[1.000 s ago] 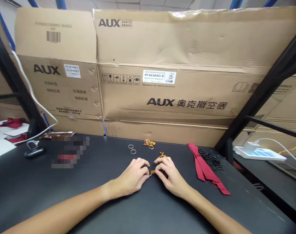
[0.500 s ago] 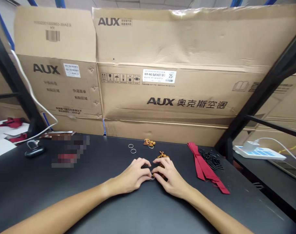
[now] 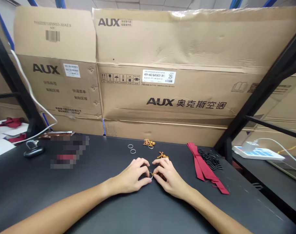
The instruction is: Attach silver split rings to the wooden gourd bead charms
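Observation:
My left hand (image 3: 134, 175) is closed, thumb and fingers pinching a silver split ring (image 3: 151, 174) just above the black table. My right hand (image 3: 172, 178) is closed too, its fingertips at the ring's right side on a thin yellowish cord end. Brown-gold beaded charms (image 3: 163, 155) lie behind and beneath the right hand, which covers most of them. Whether the cord passes through the ring cannot be made out. Two loose split rings (image 3: 133, 151) lie behind my left hand. Farther back sits a small cluster of golden charms with rings (image 3: 149, 143).
To the right lie red ribbon strips (image 3: 206, 169) beside a pile of black clasps (image 3: 211, 159). A black earphone-case-like object (image 3: 34, 151) is at the left. Large cardboard boxes (image 3: 162, 113) wall off the back, and a white power strip (image 3: 257, 152) stands at right.
The ring between my hands has tilted up and shows more clearly. My left fingers have shifted slightly around it; the right hand has barely moved.

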The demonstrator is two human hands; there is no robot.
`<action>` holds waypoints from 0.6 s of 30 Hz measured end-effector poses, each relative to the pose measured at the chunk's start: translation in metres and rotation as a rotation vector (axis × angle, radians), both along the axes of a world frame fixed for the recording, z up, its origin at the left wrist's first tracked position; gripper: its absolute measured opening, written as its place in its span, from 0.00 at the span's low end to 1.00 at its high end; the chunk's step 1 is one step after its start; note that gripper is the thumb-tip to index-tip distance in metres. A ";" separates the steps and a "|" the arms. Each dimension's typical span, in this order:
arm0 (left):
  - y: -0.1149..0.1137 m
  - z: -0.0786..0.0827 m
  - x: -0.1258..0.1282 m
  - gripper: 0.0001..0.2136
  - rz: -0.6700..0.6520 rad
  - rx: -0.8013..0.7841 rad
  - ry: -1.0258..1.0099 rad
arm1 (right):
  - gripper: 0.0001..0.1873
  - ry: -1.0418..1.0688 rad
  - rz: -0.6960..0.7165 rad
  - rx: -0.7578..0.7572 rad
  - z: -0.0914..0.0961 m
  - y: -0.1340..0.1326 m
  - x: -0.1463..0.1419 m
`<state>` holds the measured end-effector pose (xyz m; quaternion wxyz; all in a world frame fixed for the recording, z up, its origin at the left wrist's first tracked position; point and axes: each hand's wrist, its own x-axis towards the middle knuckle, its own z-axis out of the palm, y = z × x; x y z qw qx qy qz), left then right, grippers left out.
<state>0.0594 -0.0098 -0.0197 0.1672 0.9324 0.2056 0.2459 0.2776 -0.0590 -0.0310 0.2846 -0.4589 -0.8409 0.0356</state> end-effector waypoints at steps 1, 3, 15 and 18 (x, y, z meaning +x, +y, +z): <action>-0.001 0.000 0.000 0.04 -0.001 0.001 -0.002 | 0.05 -0.001 0.000 0.007 0.000 -0.001 -0.001; -0.001 -0.001 0.001 0.04 -0.010 0.004 -0.003 | 0.04 -0.002 -0.001 0.019 0.001 -0.002 -0.004; 0.000 -0.001 0.001 0.03 -0.006 0.046 0.017 | 0.05 0.012 -0.082 0.030 -0.005 0.002 -0.004; -0.001 -0.002 0.001 0.02 0.008 0.047 0.004 | 0.05 0.039 -0.029 0.018 -0.003 0.000 -0.005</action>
